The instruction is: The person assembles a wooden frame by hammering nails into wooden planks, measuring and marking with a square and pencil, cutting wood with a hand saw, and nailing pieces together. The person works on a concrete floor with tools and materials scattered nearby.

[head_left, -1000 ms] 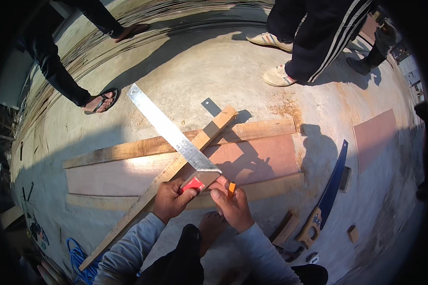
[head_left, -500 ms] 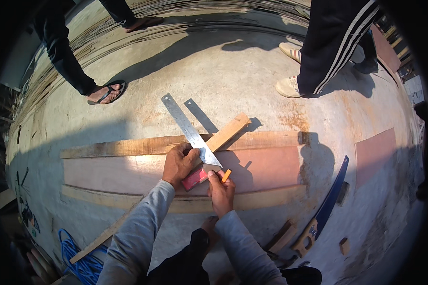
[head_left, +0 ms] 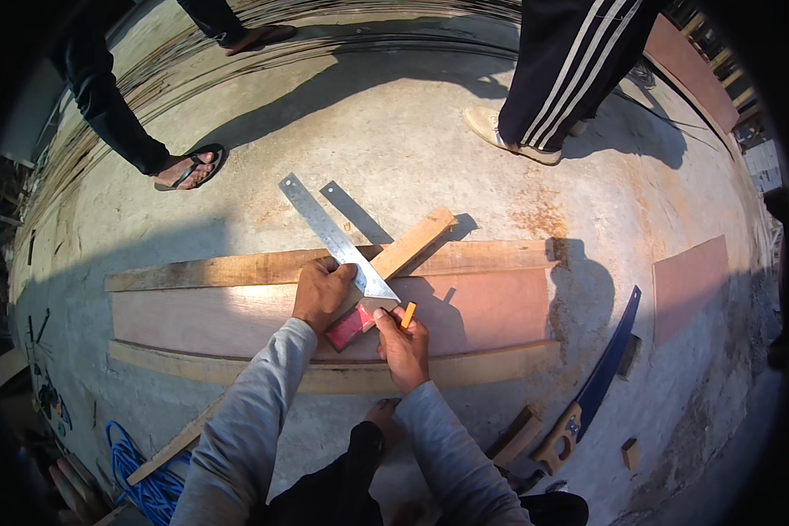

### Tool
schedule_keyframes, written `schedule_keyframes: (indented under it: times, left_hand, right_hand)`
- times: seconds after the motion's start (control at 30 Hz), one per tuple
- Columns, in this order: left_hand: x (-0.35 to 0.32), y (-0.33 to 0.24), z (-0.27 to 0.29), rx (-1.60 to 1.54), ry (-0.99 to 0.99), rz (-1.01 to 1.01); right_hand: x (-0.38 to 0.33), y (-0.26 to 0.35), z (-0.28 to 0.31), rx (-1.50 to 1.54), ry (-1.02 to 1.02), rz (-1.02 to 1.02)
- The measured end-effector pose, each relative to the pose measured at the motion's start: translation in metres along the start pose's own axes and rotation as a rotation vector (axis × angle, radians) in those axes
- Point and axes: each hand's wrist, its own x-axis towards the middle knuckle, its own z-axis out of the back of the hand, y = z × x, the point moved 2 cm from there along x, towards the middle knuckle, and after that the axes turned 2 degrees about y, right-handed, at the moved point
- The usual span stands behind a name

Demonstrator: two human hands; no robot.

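My left hand [head_left: 324,291] is closed around a short wooden block [head_left: 416,238], its thumb pressing a try square's metal blade [head_left: 333,230] across the wood. A red part [head_left: 351,327], probably the square's handle, shows between my hands. My right hand [head_left: 403,349] is closed, with a short orange pencil [head_left: 408,315] sticking up between thumb and fingers beside the blade's lower tip. Its fingertips are close to the red part; whether they touch it I cannot tell. The block lies slantwise over a long reddish panel [head_left: 491,307], edged by wooden strips [head_left: 491,255] along its far and near sides.
On the right lie a handsaw [head_left: 598,386], a small wood offcut [head_left: 630,454], a wood piece [head_left: 519,436] and a reddish sheet [head_left: 691,289]. Blue cord [head_left: 145,486] is coiled at lower left. Two people stand beyond, one in sandals [head_left: 193,167], one in striped trousers [head_left: 574,74].
The person in striped trousers has shifted a foot; their shoes now stand differently. The view has moved slightly. My hands keep much the same hold on the block, square and pencil.
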Motion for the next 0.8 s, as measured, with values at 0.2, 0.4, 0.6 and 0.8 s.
schedule_keyframes:
  times: [0.2, 0.4, 0.6, 0.8]
  left_hand:
    - [0.004, 0.007, -0.002, 0.031, -0.035, -0.089]
    - [0.006, 0.016, -0.002, 0.102, -0.096, -0.102]
    - [0.008, 0.018, -0.001, 0.156, -0.111, -0.119]
    - [0.006, 0.019, -0.002, 0.124, -0.113, -0.132]
  right_hand:
    - [-0.004, 0.017, 0.013, -0.163, 0.142, 0.032]
    - [-0.006, 0.059, 0.047, -0.321, -0.281, 0.219]
    - [0.008, 0.087, 0.037, -0.539, 0.083, 0.415]
    - [0.024, 0.091, 0.015, -0.612, 0.144, 0.569]
